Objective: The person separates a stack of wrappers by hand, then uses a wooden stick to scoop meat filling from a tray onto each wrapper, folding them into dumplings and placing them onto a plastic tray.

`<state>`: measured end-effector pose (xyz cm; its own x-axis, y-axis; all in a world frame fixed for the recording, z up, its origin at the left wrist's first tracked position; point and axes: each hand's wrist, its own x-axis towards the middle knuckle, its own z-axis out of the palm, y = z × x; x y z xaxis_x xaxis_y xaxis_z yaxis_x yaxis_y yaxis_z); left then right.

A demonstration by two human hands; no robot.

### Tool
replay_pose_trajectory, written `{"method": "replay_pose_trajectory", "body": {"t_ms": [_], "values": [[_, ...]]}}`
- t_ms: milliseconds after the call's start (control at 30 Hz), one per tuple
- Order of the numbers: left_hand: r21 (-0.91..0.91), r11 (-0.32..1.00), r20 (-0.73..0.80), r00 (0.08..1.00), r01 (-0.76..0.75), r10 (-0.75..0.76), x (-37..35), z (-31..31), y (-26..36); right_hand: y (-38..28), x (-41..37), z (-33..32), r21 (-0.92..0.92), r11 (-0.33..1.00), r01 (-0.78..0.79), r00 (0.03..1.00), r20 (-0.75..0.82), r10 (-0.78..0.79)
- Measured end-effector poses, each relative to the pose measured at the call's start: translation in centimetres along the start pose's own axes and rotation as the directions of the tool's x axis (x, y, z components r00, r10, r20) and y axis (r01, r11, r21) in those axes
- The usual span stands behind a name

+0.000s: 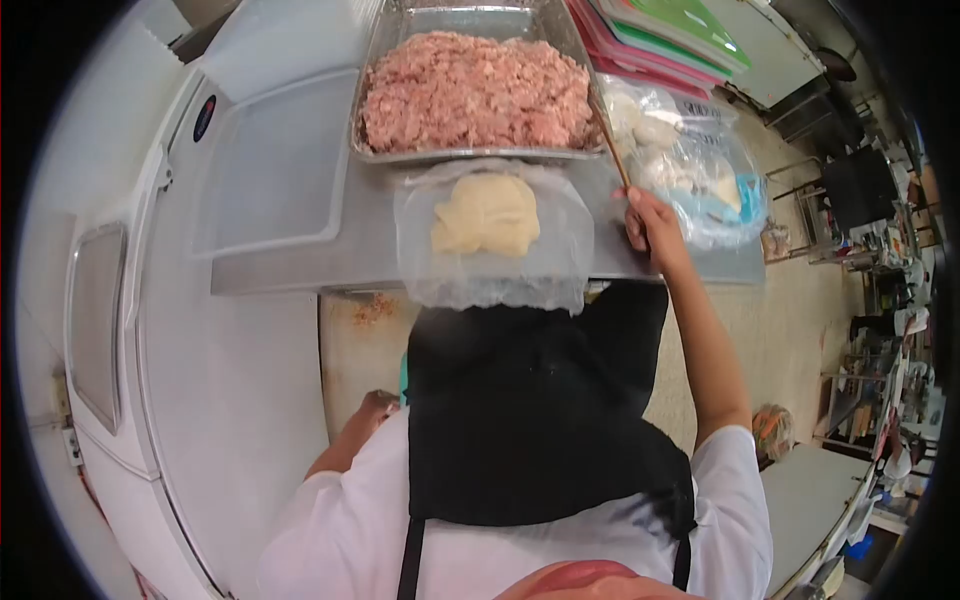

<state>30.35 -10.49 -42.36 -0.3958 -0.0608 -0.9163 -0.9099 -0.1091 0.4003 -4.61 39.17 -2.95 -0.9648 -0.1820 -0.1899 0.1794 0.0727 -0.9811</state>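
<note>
My right hand (652,228) is closed round a thin brown wooden stick (614,150), whose far end reaches up along the right side of a metal tray (480,155). A large mound of ground meat (478,92) fills most of that tray. In front of it, a flattened piece of pale dough (486,215) lies on a clear plastic sheet (565,240) that hangs over the table edge. Low by my waist, my left hand (377,408) looks curled, partly hidden by my body. Beside it shows a sliver of something teal (404,378).
Right of the tray lie clear plastic bags (690,150) with pale dough pieces. Coloured cutting boards (680,30) are stacked behind them. A translucent plastic lid (270,160) rests at the left of the metal table (375,235). A white appliance (225,400) stands close on my left.
</note>
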Motion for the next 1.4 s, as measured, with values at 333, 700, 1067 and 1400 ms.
{"method": "replay_pose_trajectory", "body": {"t_ms": [333, 700, 1067, 1400], "values": [[-0.035, 0.828, -0.291, 0.799, -0.559, 0.527, -13.5, 3.1, 17.8, -3.8, -1.6, 2.1, -0.230, 0.968, 0.096, 0.985, 0.162, -0.059], [0.019, 0.471, -0.036, 0.470, -0.882, 0.882, -30.8, 9.1, 34.0, -7.1, -4.2, 0.4, -0.254, 0.960, 0.121, 0.975, 0.211, -0.067], [0.055, 0.180, 0.296, 0.188, -0.982, 0.936, -32.8, 13.2, 42.5, -6.3, -9.1, -3.3, -0.249, 0.963, 0.104, 0.994, 0.007, -0.105], [0.105, 0.234, 0.363, 0.257, -0.966, 0.896, -31.8, 10.7, 44.9, -5.2, -13.9, -2.8, -0.290, 0.956, 0.047, 0.995, -0.072, -0.071]]}}
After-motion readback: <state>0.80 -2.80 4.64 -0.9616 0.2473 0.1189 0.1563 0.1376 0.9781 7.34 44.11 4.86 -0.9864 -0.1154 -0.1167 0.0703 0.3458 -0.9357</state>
